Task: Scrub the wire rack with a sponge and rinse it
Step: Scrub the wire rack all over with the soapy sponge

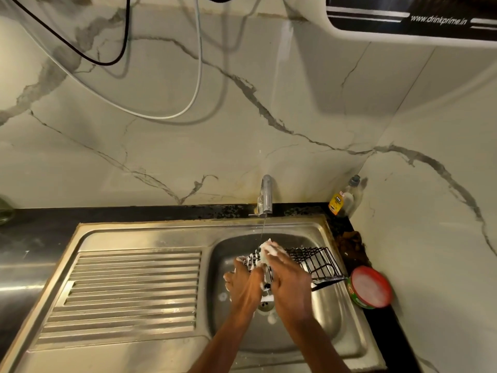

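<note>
You are in the scrubbing step: the wire rack (309, 261) sits over the basin of the sink (150, 232), its left part white with suds and its right part showing bare black wire. Your left hand (243, 282) grips the rack at its soapy left end, fingers curled round the wires to steady it. Your right hand (289, 281) holds the sponge (270, 247) against the top of the rack, fingers clamped on it, just under the tap (265, 195), from which a thin stream of water falls onto the sponge. Judging by the foam, the left end is well lathered and the right end looks untouched, so the scrub seems about half done. The next move, I would say, calls for carrying the sponge rightward along the clean-looking wires while the left hand keeps the rack from sliding, then turning it to reach the underside before rinsing under the stream. On the bench (35, 238) in the corner stands a dish liquid bottle (344, 199) with a yellow label too small to read, and nearer you a red-rimmed tub of soap (371, 288) whose side print is also illegible. The only clear writing is "www.drinkprime.in" on the water purifier (414, 17) mounted on the wall above.
</note>
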Demonstrator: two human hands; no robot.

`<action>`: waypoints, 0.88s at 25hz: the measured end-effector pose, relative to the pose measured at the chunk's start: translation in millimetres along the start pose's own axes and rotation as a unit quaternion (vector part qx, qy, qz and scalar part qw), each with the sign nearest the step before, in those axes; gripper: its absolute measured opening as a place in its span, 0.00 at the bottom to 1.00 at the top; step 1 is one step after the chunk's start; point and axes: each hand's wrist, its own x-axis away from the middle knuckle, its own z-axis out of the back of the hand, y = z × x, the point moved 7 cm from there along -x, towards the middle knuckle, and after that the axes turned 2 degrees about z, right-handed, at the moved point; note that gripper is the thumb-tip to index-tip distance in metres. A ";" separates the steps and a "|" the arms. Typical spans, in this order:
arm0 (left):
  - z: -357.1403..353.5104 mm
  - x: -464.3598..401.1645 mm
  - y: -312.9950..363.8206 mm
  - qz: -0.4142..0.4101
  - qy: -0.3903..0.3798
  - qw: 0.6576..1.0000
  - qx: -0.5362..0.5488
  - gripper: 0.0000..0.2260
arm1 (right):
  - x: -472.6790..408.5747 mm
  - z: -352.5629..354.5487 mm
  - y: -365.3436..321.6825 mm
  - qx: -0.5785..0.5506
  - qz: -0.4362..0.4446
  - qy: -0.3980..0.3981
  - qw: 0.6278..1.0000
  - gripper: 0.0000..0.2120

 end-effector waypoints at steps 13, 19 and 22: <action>0.6 -6.4 0.3 -0.022 0.019 0.999 0.013 0.40 | -1.6 7.9 10.7 -0.038 -0.066 0.030 0.997 0.28; 1.9 -15.8 -1.0 -0.030 0.039 0.999 0.019 0.38 | 1.6 14.9 19.1 -0.031 -0.085 0.044 0.995 0.29; 7.8 -24.4 -7.7 -0.010 0.063 0.997 0.038 0.33 | 20.2 4.6 -12.9 0.016 0.053 0.030 0.998 0.20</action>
